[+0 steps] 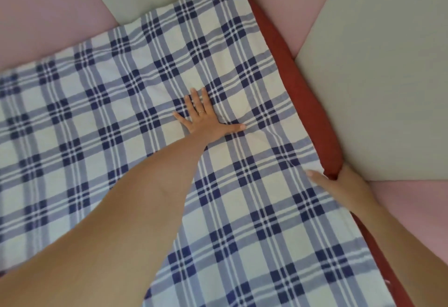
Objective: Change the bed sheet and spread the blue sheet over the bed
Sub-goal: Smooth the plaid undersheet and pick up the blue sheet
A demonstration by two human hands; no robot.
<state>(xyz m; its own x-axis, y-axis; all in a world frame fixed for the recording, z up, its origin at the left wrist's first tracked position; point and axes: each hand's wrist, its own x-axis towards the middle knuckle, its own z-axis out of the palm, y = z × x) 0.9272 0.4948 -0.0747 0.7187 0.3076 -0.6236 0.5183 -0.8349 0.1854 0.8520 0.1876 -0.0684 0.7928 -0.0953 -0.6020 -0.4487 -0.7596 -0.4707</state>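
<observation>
Smoothing stage, by the look of it (changing apparently done, spreading nearly so). Laid flat and reaching right up to the rust-red fabric bed edge (303, 103) without covering it: the blue-and-white checked cotton sheet (121, 112). Pressing on the cloth well in from the bed edge with the left hand (208, 120), palm down, fingers (194, 98) straight and fanned apart, thumb stuck out towards the red strip. Working at the bed edge itself with the right hand (344, 185): thumb laid across the sheet's border, remaining fingers hidden on the outer side of the strip, against the padded pink and grey wall panels (375, 76), so cannot tell whether curled round cloth or merely pushed in. Next, probably: tug or tuck the border at the bed edge while pinning the middle down, then sweep outward to clear the faint creases beside the flat hand. Calls for a light, even pull towards the bed edge, gentle enough not to drag the checks askew or strip the side farthest from it.
</observation>
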